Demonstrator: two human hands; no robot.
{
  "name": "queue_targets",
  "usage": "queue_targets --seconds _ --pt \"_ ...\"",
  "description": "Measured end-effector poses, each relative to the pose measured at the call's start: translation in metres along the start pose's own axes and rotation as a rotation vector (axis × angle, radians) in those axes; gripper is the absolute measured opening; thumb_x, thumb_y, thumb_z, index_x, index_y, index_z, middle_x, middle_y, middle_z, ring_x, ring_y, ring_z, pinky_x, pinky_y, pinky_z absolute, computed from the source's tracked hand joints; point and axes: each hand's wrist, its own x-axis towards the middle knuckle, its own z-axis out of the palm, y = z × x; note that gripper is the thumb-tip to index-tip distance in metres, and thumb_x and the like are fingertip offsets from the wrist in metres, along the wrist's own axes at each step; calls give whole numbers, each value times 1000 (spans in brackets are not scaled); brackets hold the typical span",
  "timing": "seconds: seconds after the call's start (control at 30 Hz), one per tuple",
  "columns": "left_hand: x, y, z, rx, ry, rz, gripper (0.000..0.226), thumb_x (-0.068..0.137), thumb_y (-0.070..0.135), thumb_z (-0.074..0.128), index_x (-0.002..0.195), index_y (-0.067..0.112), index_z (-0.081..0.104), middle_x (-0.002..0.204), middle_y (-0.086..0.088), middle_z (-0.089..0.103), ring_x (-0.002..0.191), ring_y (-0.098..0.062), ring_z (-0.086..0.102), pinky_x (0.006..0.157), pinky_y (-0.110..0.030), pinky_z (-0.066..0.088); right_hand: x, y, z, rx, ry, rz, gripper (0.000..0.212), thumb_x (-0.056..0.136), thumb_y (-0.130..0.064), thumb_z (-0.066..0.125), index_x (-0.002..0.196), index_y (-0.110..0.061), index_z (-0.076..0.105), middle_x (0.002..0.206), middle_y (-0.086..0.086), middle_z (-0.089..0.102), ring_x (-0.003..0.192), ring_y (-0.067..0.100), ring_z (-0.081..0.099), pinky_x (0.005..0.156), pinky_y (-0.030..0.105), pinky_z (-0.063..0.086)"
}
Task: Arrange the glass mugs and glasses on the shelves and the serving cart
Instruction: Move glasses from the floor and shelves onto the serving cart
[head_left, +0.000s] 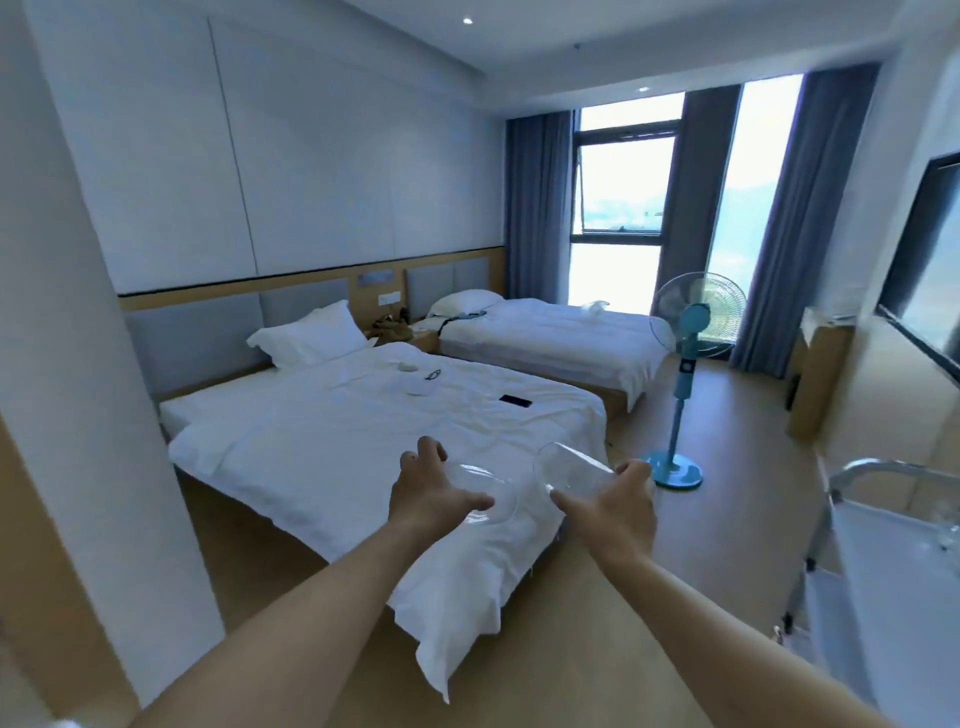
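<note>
Over the near bed (332, 441), left hand (431, 493) and right hand (618, 512) each grip what looks like a clear glass, the left glass (488, 499) and the right glass (569, 467).

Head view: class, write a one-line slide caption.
Left hand and right hand each hold a clear glass above the near bed.

Bright daylight from blown-out windows (618, 208), soft blur, fisheye-bent edges

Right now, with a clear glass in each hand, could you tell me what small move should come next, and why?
Probably turn right toward the metal-framed white serving cart: the left hand and right hand each hold a clear glass over the white bed, not the cart.
</note>
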Motion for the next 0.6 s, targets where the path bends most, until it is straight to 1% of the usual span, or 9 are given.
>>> queue_targets --seconds 0.07,0.13,0.2,0.27,0.33,0.4,0.47,0.53,0.6 --pt "20 5 15 -62 -52 12 86 53 52 92 116 26 39 114 -2 43 95 -19 54 80 -31 48 6 7 0 -3 88 47 84 57 -51 93 110 -16 36 107 4 47 93 28 55 77 34 43" --pt "36 8 28 -100 -101 39 91 53 52 92 124 24 43 119 -4 43 102 -21 55 91 -34 52 10 13 2 -7 158 93 86 57 -50 93 115 -14 39 109 6 49 99 30 57 79 33 42" --pt "50 9 40 -123 -149 64 93 54 53 92 129 23 47 122 -6 44 106 -22 56 97 -36 52 13 16 3 -16 203 147 88 58 -50 93 120 -12 43 116 10 53 103 31 57 80 32 40" --pt "62 7 50 -131 -190 84 91 56 53 92 131 21 54 121 -6 45 104 -22 58 98 -35 52 13 19 3 -19 212 215 89 59 -51 92 124 -11 46 119 11 53 104 29 57 82 32 43" --pt "72 4 59 -145 -245 94 88 57 52 92 132 21 58 119 -5 43 98 -19 57 97 -31 52 12 24 4 0 231 303 90 59 -51 93 126 -11 47 120 10 54 104 28 57 88 36 48" --pt "80 0 70 -161 -299 98 87 57 49 92 133 21 60 118 -4 41 95 -18 56 98 -31 52 8 30 5 33 250 384 92 60 -50 93 130 -12 47 123 9 54 106 27 57 93 41 50" --pt "85 -1 80 -198 -330 97 86 56 47 94 132 22 61 117 -4 41 97 -19 57 99 -32 52 5 38 7 65 261 429 93 62 -50 91 134 -12 48 124 8 55 103 24 57 91 39 50" --pt "88 0 91 -257 -363 88 86 55 45 95 130 23 61 119 -5 42 99 -19 57 100 -33 51 3 46 8 68 285 463 90 63 -52 90 134 -12 51 122 8 58 102 23 58 88 37 50" --pt "91 4 101 -295 -383 98 86 56 44 95 132 22 60 125 -7 50 107 -21 57 101 -33 50 2 54 8 77 301 504 89 63 -54 88 133 -12 52 123 8 59 104 24 59 88 36 50"
